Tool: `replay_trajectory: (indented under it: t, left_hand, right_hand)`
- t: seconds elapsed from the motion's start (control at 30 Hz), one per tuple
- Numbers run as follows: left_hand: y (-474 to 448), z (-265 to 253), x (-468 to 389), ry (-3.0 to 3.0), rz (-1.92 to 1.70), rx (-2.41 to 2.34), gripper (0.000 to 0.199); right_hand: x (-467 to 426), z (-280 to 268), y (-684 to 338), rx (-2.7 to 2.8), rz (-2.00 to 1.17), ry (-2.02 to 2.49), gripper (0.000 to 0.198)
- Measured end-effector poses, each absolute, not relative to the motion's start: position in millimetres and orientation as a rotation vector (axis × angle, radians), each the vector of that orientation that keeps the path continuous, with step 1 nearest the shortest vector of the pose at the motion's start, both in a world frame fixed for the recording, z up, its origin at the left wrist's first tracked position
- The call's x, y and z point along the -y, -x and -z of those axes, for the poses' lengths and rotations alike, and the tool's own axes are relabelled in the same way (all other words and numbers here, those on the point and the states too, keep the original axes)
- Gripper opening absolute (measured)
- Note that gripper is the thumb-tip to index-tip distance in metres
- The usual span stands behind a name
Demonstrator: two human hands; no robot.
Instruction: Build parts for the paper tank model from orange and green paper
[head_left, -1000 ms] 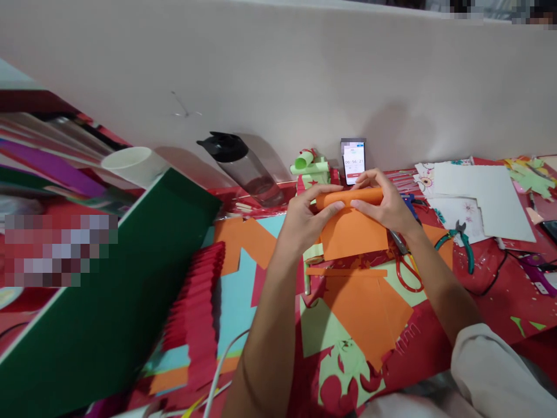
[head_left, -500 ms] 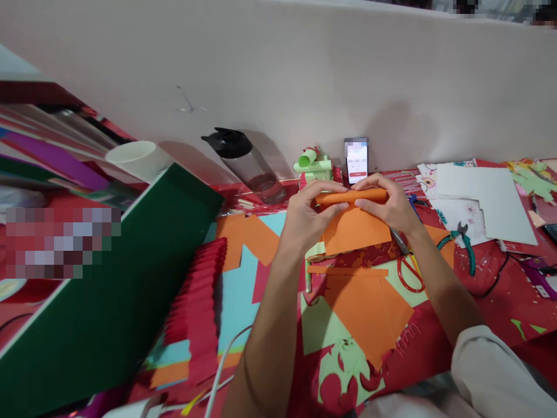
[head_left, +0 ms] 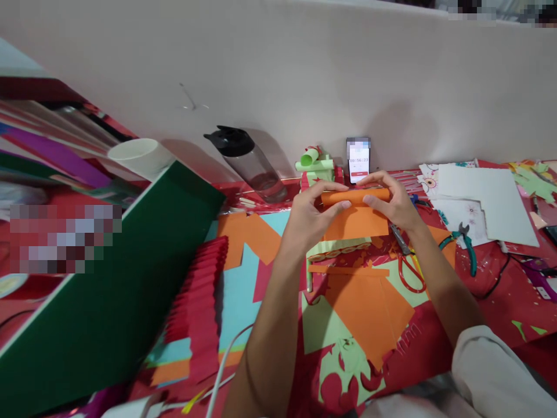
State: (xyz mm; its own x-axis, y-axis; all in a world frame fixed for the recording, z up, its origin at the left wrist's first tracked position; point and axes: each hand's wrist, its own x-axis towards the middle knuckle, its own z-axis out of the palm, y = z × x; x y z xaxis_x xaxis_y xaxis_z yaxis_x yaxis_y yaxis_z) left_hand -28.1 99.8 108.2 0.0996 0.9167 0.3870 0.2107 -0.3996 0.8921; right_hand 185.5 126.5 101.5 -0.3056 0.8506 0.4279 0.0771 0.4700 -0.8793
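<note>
Both hands hold a sheet of orange paper [head_left: 361,223] whose far edge is rolled into a tube. At its left end, my left hand [head_left: 311,215] grips the roll between thumb and fingers. My right hand [head_left: 391,203] pinches the right end the same way. The flat part of the sheet hangs toward me from the roll. Below it lies a pale green paper piece with a row of rolls [head_left: 339,248]. Nearer me are an orange strip [head_left: 348,271] and flat orange paper [head_left: 369,313]. Red-handled scissors [head_left: 409,273] lie by my right forearm.
A green board [head_left: 108,290] slants up at the left, beside a pleated red paper strip [head_left: 202,313]. A bottle [head_left: 250,165], a green paper model [head_left: 315,165] and a phone [head_left: 359,159] stand by the wall. Pliers [head_left: 465,247] and white card [head_left: 500,203] lie right.
More of the orange sheet is wound into the roll, and its hanging flat part is shorter. The green row of rolls beneath shows more. My hands have shifted slightly right.
</note>
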Motion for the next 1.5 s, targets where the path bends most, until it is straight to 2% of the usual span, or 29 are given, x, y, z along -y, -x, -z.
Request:
replay_trajectory:
  t: [0.23,0.47,0.63,0.9,1.03,1.2,1.5]
  left_hand:
    - [33,-108,-99,-1.592,-1.298,-1.051,0.046]
    - [37,-104,-102,-1.562,-1.276,-1.09,0.041]
    - [35,-104,-103,-1.526,-1.325,-1.08,0.04]
    - [37,-104,-103,-1.544,-1.345,-1.125,0.041]
    - [39,-103,-104,-1.505,-1.339,-1.125,0.047]
    - [44,-106,-103,-1.437,-1.369,-1.077,0.044]
    - [40,-104,-105,-1.484,-1.265,-1.02,0.046]
  right_hand:
    - [-128,-100,-186,1.71,-0.898,0.834,0.025]
    - [-122,-108,-191,1.822,-0.766,0.808,0.023]
    - [-125,-109,-195,1.734,-0.911,0.874,0.028]
    - [-122,-111,-197,1.727,-0.949,0.831,0.021]
    - [-122,-114,-206,1.724,-1.059,0.795,0.03]
    - [-128,-114,-223,1.583,-1.246,0.857,0.039]
    - [-132,-111,-219,1.711,-1.264,0.991,0.022]
